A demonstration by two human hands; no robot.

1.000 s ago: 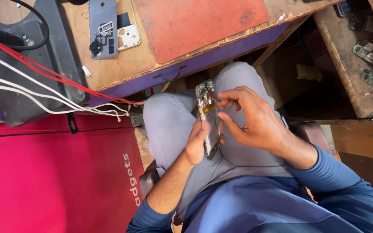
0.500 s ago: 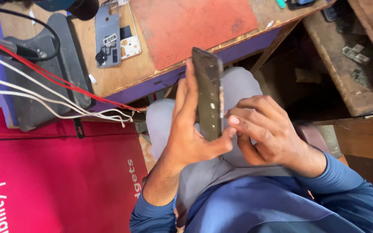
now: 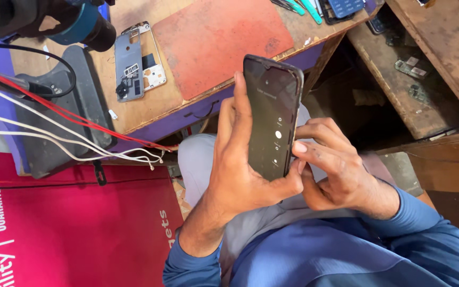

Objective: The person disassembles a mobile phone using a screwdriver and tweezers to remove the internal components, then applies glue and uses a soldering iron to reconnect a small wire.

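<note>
Turned since half a second ago from edge-on to screen-up, the dark smartphone (image 3: 272, 117) now shows a dim lit display above the lap, just off the workbench edge (image 3: 208, 109). Left hand (image 3: 240, 175) is wrapped around its lower left side, while the right hand (image 3: 330, 170) curls half-closed, fingertips pressing the right edge, which looks like checking the screen. Any next press needs a steady grip; open room lies to the right.
</note>
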